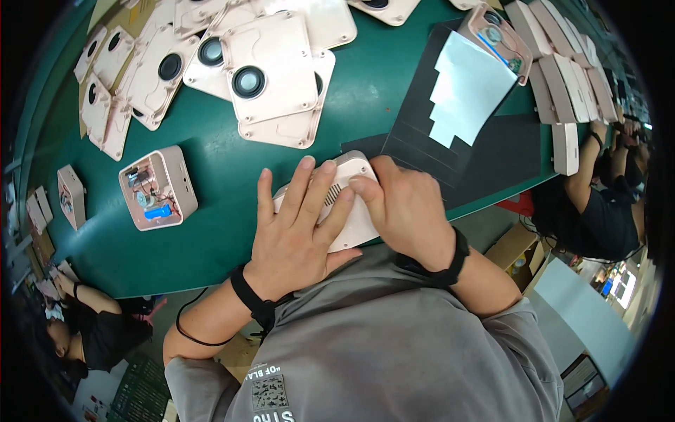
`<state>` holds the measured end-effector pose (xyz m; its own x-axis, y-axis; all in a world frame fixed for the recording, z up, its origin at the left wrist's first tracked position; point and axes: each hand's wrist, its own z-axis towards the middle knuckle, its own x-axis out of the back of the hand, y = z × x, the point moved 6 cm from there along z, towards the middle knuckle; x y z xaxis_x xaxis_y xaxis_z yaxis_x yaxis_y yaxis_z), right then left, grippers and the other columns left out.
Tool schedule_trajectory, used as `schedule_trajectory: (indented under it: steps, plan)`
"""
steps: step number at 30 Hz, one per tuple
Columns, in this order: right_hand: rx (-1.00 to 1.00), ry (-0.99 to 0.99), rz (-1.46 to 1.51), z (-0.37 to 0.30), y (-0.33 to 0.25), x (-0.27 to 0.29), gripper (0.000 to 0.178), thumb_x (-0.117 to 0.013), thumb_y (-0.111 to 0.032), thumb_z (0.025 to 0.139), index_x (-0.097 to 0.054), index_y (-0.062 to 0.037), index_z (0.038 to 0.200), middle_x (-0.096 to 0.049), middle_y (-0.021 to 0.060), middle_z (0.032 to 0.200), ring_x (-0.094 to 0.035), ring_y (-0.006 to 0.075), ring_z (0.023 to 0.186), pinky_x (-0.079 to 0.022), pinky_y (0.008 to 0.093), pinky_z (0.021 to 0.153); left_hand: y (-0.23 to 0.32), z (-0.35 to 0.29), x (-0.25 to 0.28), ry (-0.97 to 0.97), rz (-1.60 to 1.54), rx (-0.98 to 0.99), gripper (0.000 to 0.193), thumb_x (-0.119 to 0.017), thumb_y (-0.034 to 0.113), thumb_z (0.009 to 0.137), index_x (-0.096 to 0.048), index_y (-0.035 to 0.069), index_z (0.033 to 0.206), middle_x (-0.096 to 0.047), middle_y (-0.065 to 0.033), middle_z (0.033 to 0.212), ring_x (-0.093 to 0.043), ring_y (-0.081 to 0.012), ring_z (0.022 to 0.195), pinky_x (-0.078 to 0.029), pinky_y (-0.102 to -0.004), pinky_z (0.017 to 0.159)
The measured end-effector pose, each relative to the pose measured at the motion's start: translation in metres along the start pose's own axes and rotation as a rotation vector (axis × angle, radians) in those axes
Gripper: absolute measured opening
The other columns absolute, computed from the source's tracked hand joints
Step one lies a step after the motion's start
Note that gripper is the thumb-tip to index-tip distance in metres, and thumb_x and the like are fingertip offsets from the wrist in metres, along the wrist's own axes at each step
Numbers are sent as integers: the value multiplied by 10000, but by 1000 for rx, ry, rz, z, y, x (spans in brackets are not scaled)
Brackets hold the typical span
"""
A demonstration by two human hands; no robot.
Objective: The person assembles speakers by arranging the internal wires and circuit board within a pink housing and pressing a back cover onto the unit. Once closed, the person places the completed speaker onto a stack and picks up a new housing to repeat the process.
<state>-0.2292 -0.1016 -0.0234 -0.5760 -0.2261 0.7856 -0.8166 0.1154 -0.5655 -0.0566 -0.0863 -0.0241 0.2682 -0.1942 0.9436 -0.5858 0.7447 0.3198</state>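
Looking through the head feed from my desk, I've got both hands on one pale pink box [357, 221], right between them and close to the torso. How's it look?

"Depends, what's each hand doing?"

Left hand [295, 228] is spread over the slotted face, fingers splayed, thumb down by the near edge, so it's holding on. Right hand [415, 211] is curled around the far right corner, thumb bent onto the face. Neither one's let go.

"So that unit's finished?"

Kinda, I'd say. The face looks closed over, but the corner holes are too small to tell if screws are in, and the fingers hide a good chunk.

"What's left, then?"

Plenty, imo. Left of the left hand sits an open housing [184, 186] with wiring and a blue cylinder [156, 212] showing, and a smaller-looking one [79, 197] farther left. Way beyond the right hand there's another, partly behind a white sheet [467, 91]. Loose speaker panels [281, 53] pile up beyond the left hand. The stacked boxes [555, 84] far right of the right hand might be done ones, but I can't confirm that.
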Motion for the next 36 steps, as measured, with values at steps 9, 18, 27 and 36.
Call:
schedule_trajectory:
  steps: [9,18,27,36]
  plan:
    - [122,48,-55,0,-3,1,490,-598,-445,1056,-620,38,979,-707,224,808,-705,440,704,-551,526,611,-3,-9,-6,109,5,-36,910,-633,689,937,-431,99,1599,-363,-259,1678,-310,-452,1577,-157,-727,1228]
    - [-54,77,321,-49,65,53,441,-652,-430,1042,-659,6,1108,-722,175,903,-721,336,853,-559,432,775,35,13,18,259,-76,-21,1052,-732,608,925,-192,88,1663,-360,-279,1671,-299,-467,1578,-95,-730,1242]
    - [-729,1230,569,-180,378,282,604,-597,-584,1041,-728,5,1058,-702,94,810,-659,198,596,-503,317,459,0,-45,31,390,-224,361,813,-843,224,900,-410,-24,1541,-532,-262,1493,-513,-445,1378,-372,-553,1179]
    - [-848,827,398,-221,707,413,668,-560,-570,1072,-733,62,1201,-754,142,958,-685,266,741,-534,409,614,-104,-116,46,641,271,693,901,-921,315,817,-444,-38,1494,-536,-276,1438,-516,-465,1308,-407,-535,1115]
